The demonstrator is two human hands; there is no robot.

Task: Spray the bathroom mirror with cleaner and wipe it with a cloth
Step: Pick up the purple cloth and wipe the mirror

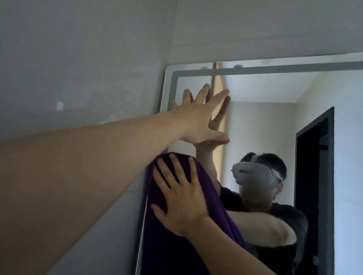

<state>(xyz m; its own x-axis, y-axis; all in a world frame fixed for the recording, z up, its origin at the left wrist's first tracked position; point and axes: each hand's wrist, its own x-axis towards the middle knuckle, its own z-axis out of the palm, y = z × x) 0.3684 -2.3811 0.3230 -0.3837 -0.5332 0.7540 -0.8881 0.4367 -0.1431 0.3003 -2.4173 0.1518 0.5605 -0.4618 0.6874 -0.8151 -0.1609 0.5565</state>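
- Left hand [198, 121]: open, fingers spread, flat against the mirror [261, 116] near its top-left corner.
- Right hand [180, 204]: open palm pressing the purple cloth [180, 266] against the mirror's left edge.

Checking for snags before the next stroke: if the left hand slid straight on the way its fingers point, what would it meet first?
Probably the mirror's frosted border strip just above the left hand's fingertips, near the top left corner.

1. Mirror [260, 125] on the wall [74, 27], right of the corner;
2. Left hand [198, 118] flat against the mirror's upper left;
3. Cloth [172, 253] directly below, against the glass;
4. Right hand [181, 201] spread upon the cloth.
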